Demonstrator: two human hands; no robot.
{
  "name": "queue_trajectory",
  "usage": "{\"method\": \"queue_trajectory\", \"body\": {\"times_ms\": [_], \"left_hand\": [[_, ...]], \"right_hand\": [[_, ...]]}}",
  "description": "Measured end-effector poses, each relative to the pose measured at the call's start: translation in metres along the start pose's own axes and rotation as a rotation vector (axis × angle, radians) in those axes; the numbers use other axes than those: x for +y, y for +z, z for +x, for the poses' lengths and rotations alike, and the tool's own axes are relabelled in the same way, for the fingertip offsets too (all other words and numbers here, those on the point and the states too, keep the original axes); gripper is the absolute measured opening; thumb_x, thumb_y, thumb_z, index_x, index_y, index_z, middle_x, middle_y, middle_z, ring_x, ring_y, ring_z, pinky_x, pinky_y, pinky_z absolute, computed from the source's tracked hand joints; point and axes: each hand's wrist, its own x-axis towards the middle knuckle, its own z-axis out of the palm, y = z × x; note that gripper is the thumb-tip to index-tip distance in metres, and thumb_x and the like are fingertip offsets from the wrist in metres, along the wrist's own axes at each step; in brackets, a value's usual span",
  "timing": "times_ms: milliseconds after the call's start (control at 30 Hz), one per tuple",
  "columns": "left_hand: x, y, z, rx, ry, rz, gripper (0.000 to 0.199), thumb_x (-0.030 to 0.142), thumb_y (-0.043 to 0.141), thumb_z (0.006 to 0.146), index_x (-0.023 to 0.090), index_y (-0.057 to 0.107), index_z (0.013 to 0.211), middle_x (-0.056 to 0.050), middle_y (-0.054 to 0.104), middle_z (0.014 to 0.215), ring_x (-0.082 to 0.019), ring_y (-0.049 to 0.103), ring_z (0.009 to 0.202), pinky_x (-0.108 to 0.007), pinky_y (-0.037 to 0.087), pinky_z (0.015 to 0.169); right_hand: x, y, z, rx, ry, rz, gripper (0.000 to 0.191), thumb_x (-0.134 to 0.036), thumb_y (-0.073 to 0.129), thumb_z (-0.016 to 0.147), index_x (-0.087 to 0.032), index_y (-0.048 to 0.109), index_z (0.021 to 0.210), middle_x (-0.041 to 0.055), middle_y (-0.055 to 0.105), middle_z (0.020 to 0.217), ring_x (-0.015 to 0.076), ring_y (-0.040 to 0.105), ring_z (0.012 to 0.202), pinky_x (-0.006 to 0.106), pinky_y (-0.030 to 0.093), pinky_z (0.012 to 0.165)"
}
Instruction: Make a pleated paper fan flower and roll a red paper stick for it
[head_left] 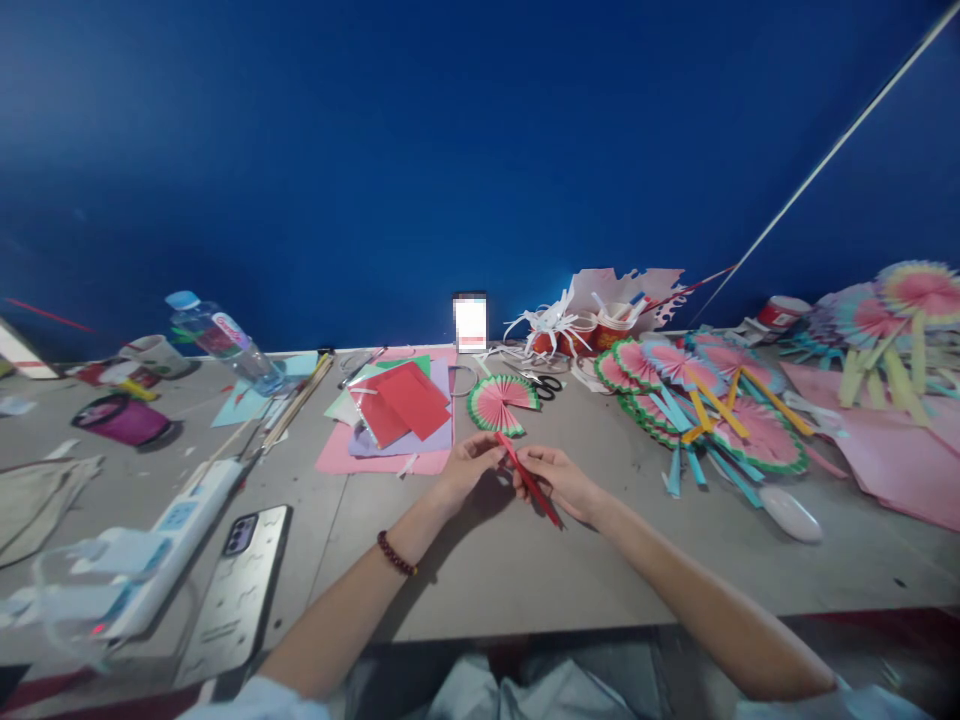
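Note:
Between my two hands is a narrow folded strip of red paper (pixel 541 494), slanting down to the right above the grey table. My left hand (pixel 474 466) pinches its upper end. My right hand (pixel 556 480) grips it near the middle, fingers closed around it. Just beyond my hands lies a pleated paper fan (pixel 501 404), pink with a green edge, with a gap on its right side. Black-handled scissors (pixel 547 385) rest against the fan's right. Left of my hands, red paper sheets (pixel 405 402) are stacked on purple and pink sheets.
Several finished pleated fans (pixel 757 430) with paper strips lie at the right, near a white computer mouse (pixel 791 513). Red cups (pixel 613 328) stand by the blue wall. At left are a water bottle (pixel 225 340), power strip (pixel 176 545) and phone (pixel 238 590). A lit screen (pixel 471 322) stands behind.

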Motion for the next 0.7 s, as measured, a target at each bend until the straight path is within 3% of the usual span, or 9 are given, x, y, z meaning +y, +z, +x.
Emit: {"method": "queue_trajectory", "body": {"times_ms": [200, 300, 433, 700], "left_hand": [[0.002, -0.0008, -0.0005, 0.003, 0.027, 0.08, 0.027, 0.039, 0.083, 0.063, 0.016, 0.072, 0.071, -0.002, 0.063, 0.059, -0.012, 0.054, 0.057, -0.027, 0.045, 0.062], [0.0045, 0.0004, -0.0018, 0.018, 0.049, 0.109, 0.029, 0.04, 0.083, 0.063, 0.016, 0.067, 0.061, 0.0, 0.061, 0.057, -0.012, 0.054, 0.056, -0.026, 0.044, 0.061], [0.0061, 0.0019, -0.0027, 0.013, 0.061, 0.151, 0.023, 0.037, 0.08, 0.066, 0.017, 0.069, 0.063, 0.001, 0.058, 0.056, -0.011, 0.051, 0.056, -0.026, 0.043, 0.06], [0.0055, 0.0028, -0.003, 0.067, 0.132, 0.187, 0.026, 0.039, 0.076, 0.07, 0.019, 0.067, 0.056, -0.002, 0.059, 0.06, -0.014, 0.052, 0.058, -0.028, 0.044, 0.061]], "right_hand": [[-0.0003, 0.0011, -0.0004, -0.013, -0.019, -0.117, 0.042, -0.055, 0.072, 0.075, -0.014, 0.065, 0.083, 0.0002, 0.066, 0.063, 0.0083, 0.055, 0.045, 0.019, 0.042, 0.041], [0.0002, 0.0009, -0.0002, -0.022, -0.007, -0.121, 0.046, -0.058, 0.073, 0.072, -0.014, 0.065, 0.085, 0.0012, 0.067, 0.064, 0.0098, 0.059, 0.048, 0.02, 0.046, 0.046], [0.0029, -0.0001, 0.0007, -0.044, -0.018, -0.083, 0.047, -0.058, 0.075, 0.072, -0.014, 0.064, 0.083, 0.002, 0.068, 0.066, 0.0112, 0.063, 0.053, 0.022, 0.051, 0.053], [0.0051, 0.0021, 0.0027, 0.002, -0.027, -0.114, 0.046, -0.057, 0.079, 0.067, -0.015, 0.064, 0.08, 0.0015, 0.071, 0.067, 0.0124, 0.067, 0.054, 0.023, 0.053, 0.052]]}}
